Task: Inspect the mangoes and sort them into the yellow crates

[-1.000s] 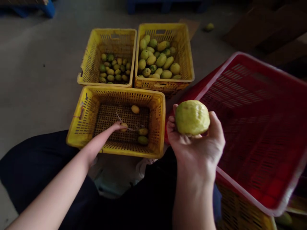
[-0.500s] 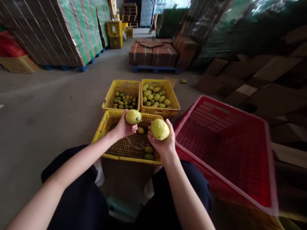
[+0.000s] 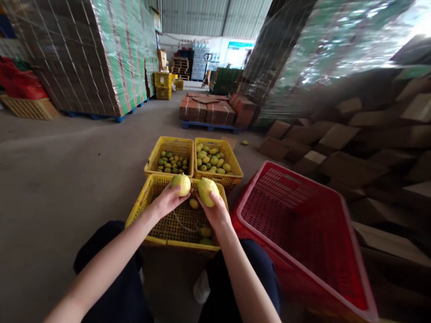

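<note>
My left hand (image 3: 167, 200) is closed around a yellow-green lemon (image 3: 182, 184). A larger yellow lemon (image 3: 207, 192) sits in my right hand (image 3: 216, 212), its thumb across the side. Both fruits are held close together but apart, above the near yellow crate (image 3: 155, 239). Inside that crate lie a few loose lemons, one of them (image 3: 194, 203) below and between my hands, and a pale strap (image 3: 183, 225). Behind it stand two more yellow crates: the left one (image 3: 151, 157) holds small greenish lemons, the right one (image 3: 235, 168) bigger yellow ones.
A large red crate (image 3: 292, 237) stands at my right. Flattened cardboard (image 3: 353, 166) is heaped beyond it. One lemon (image 3: 244, 142) lies on the floor. Ahead, a blue pallet (image 3: 210, 126) carries brown cartons; tall wrapped stacks (image 3: 111, 58) rise at the left and right.
My hands have moved closer together, and both lemons have been turned in them. The head view has tilted up, showing more of the warehouse's back wall.
</note>
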Demonstrator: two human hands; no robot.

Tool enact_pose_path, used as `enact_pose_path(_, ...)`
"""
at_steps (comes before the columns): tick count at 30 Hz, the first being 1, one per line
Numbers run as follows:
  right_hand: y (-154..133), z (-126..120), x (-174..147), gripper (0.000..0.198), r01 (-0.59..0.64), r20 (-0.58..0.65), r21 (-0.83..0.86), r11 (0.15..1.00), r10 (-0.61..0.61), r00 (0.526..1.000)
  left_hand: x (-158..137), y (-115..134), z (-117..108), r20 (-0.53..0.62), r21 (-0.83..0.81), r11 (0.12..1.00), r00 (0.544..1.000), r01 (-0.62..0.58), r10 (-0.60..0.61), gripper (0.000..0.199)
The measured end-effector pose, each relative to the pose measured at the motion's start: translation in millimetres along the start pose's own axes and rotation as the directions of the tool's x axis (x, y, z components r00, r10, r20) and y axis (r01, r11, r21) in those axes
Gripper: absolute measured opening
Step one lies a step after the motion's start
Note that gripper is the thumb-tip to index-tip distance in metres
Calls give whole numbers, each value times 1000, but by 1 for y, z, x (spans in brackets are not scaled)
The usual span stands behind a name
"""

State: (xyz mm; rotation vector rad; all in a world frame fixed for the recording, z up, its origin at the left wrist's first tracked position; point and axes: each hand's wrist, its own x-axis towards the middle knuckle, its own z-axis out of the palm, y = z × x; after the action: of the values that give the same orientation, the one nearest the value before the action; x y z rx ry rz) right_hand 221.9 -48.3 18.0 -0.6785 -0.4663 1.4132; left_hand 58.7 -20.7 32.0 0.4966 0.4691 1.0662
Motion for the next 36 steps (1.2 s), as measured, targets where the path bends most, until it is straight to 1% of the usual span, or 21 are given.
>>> enact_pose_path(3, 2, 3, 6, 38, 45, 50, -63, 997, -42, 998, 10, 4, 11, -130, -98, 994, 991, -36, 23, 29)
enact_pose_path(6, 6, 6, 17, 39, 73, -3, -121, 990, -74, 997, 23, 7, 18, -266, -191, 978, 964, -83, 30, 23)
enact_pose_path(8, 10, 7, 24, 42, 119, -37, -196, 973, -129, 991, 31, 8, 20, -316, -225, 968, 948, -112, 36, 23)
enact_pose_path(11, 20, 9, 32, 49, 224, -15, -343, 912, -243, 970, 44, 7, 21, -324, -221, 961, 942, -167, 89, 22)
enact_pose_path(13, 26, 13, 36, 54, 263, 1, -377, 888, -283, 959, 51, 6, 21, -334, -208, 950, 930, -231, 153, 18)
enact_pose_path(16, 31, 20, 42, 49, 283, -29, -283, 916, -304, 952, 56, 3, 22, -373, -136, 930, 888, -341, 271, 14)
enact_pose_path(18, 31, 25, 46, 53, 289, -81, -208, 935, -311, 947, 56, -2, 22, -349, -63, 920, 872, -387, 343, 18)
enact_pose_path(19, 31, 27, 46, 54, 291, -109, -186, 938, -314, 943, 55, -4, 22, -327, -39, 919, 874, -393, 359, 24)
enact_pose_path(20, 29, 29, 47, 55, 296, -133, -177, 939, -321, 938, 54, -7, 21, -302, -28, 922, 883, -385, 359, 31)
enact_pose_path(22, 25, 32, 45, 53, 318, -144, -187, 929, -346, 927, 53, -10, 18, -262, -40, 940, 911, -340, 318, 42)
enact_pose_path(24, 21, 35, 43, 52, 359, -105, -238, 902, -392, 914, 54, -9, 15, -242, -74, 956, 935, -285, 260, 44)
enact_pose_path(26, 17, 37, 42, 53, 374, -62, -306, 875, -411, 910, 57, -6, 12, -237, -102, 961, 945, -257, 227, 42)
enact_pose_path(28, 15, 37, 46, 55, 331, -64, -357, 873, -376, 924, 61, -3, 10, -247, -118, 960, 944, -256, 221, 39)
enact_pose_path(30, 14, 34, 53, 55, 256, -122, -376, 890, -321, 939, 64, -3, 10, -262, -132, 955, 938, -267, 226, 36)
enact_pose_path(31, 15, 33, 58, 54, 225, -163, -388, 894, -306, 938, 66, -3, 9, -272, -140, 952, 935, -273, 229, 34)
enact_pose_path(34, 17, 28, 66, 50, 170, -285, -455, 874, -324, 902, 72, -5, 7, -322, -149, 945, 918, -291, 232, 30)
enact_pose_path(35, 18, 27, 66, 48, 176, -291, -484, 857, -347, 892, 74, -5, 7, -349, -145, 945, 909, -293, 229, 29)
enact_pose_path(36, 19, 27, 64, 45, 199, -268, -516, 833, -377, 886, 75, -4, 6, -378, -139, 945, 898, -295, 225, 28)
